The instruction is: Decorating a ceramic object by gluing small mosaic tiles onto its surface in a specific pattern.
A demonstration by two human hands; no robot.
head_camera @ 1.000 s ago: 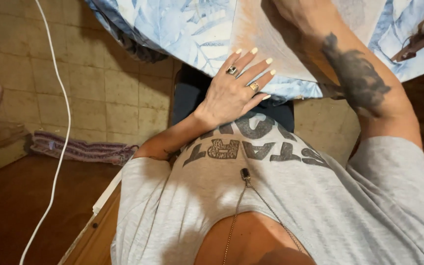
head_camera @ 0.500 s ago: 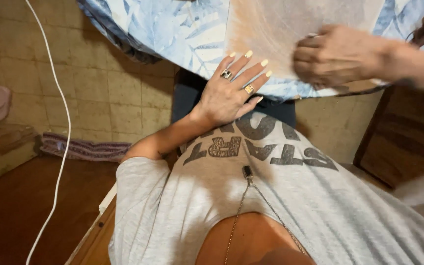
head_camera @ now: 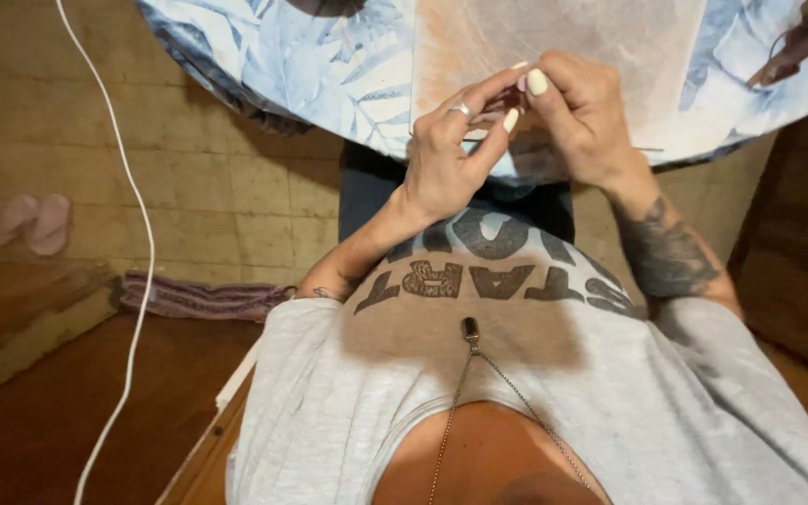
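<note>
Your two hands meet at the near edge of the table (head_camera: pixel 264 65), which is covered with a blue leaf-print cloth. Your left hand (head_camera: pixel 446 164), with a ring on one finger, has its fingertips drawn together, pinching something small and dark (head_camera: pixel 502 105); it is too small to say what it is. Your right hand (head_camera: pixel 582 108) touches the left from the other side, its thumb and forefinger closed on the same small thing. Both hands hover just above a pale, brown-stained sheet (head_camera: pixel 610 47) lying on the table. Near the table's far right edge rests a dark tool (head_camera: pixel 797 42), well apart from your hands. A white cord (head_camera: pixel 133 252) hangs left of the table.
</note>
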